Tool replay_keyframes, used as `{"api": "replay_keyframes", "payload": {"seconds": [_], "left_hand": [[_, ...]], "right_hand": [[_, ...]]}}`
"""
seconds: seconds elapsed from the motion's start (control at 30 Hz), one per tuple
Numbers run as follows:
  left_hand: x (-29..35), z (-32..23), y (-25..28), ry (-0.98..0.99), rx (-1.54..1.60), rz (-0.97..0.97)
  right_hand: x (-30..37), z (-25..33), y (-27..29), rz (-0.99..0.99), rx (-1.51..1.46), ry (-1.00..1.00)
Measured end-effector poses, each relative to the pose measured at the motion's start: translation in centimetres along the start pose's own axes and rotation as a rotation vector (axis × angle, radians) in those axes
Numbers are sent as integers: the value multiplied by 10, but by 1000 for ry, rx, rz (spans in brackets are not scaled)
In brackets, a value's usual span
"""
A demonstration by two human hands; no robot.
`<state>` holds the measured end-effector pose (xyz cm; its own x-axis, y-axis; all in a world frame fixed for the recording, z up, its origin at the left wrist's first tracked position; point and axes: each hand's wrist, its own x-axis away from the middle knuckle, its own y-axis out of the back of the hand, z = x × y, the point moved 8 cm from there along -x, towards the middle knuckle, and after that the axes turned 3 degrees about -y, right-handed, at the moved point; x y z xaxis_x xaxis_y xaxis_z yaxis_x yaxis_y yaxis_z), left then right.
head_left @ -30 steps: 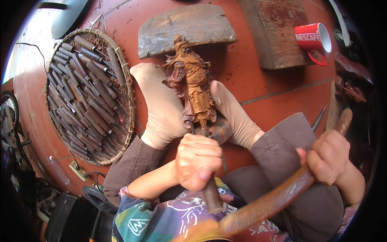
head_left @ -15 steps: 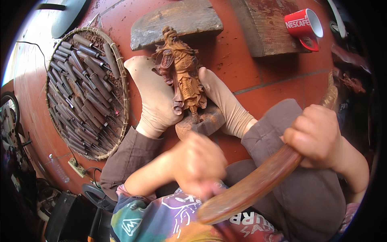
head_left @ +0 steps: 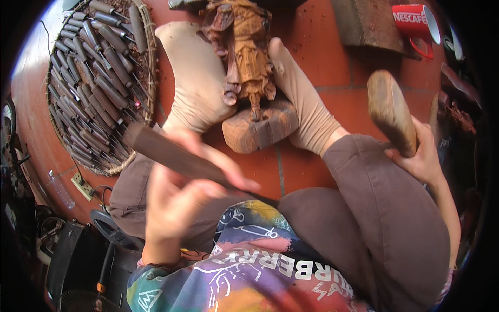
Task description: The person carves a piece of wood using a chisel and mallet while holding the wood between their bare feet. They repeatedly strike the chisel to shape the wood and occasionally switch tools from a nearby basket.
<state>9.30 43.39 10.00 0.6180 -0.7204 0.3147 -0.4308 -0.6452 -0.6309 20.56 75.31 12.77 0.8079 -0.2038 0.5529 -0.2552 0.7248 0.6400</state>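
Observation:
My left hand (head_left: 176, 200) is closed round the brown wooden handle of a chisel (head_left: 171, 157). Its dark blade slants down to the right over my lap, and motion blurs the hand. At the right, beside my knee, my right hand (head_left: 422, 161) grips a long, rounded wooden mallet (head_left: 391, 106), whose thick end points up and away. Between my socked feet stands a carved wooden figure (head_left: 247, 52) in robes, on a block-like base (head_left: 260, 125). Its top lies beyond the picture's upper edge. Neither tool touches it.
A round woven basket (head_left: 152, 67) full of chisels and shavings lies at the left. At the far right, a red mug (head_left: 413, 20) rests on a wooden block (head_left: 358, 26). A power strip (head_left: 82, 184) and a plastic bottle (head_left: 61, 190) are at the lower left.
My left hand has moved left and up, and a chisel now shows in it. The mallet has swung from across my lap to pointing up and away. The view has shifted downward.

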Motion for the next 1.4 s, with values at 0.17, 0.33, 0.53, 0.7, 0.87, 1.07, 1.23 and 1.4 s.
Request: {"api": "replay_keyframes", "payload": {"seconds": [0.17,0.33,0.53,0.7,0.87,1.07,1.23,1.4], "left_hand": [[-2,-19,78,-304,20,-307],[-30,-24,77,-367,-10,-273],[-45,-8,79,-431,-341,-304],[-54,10,73,-454,-302,-280],[-49,17,68,-562,-202,-320],[-49,23,78,-619,-339,-368],[-53,26,87,-552,-320,-389],[-53,25,83,-568,-327,-369]], "right_hand": [[0,-13,5,60,14,-116],[-28,14,7,67,59,9],[-53,13,24,42,82,4],[-49,27,42,-38,255,68],[-51,38,34,-58,311,83],[-55,47,27,104,354,-25],[-56,69,29,-11,366,1],[-54,73,28,5,374,46]]}}
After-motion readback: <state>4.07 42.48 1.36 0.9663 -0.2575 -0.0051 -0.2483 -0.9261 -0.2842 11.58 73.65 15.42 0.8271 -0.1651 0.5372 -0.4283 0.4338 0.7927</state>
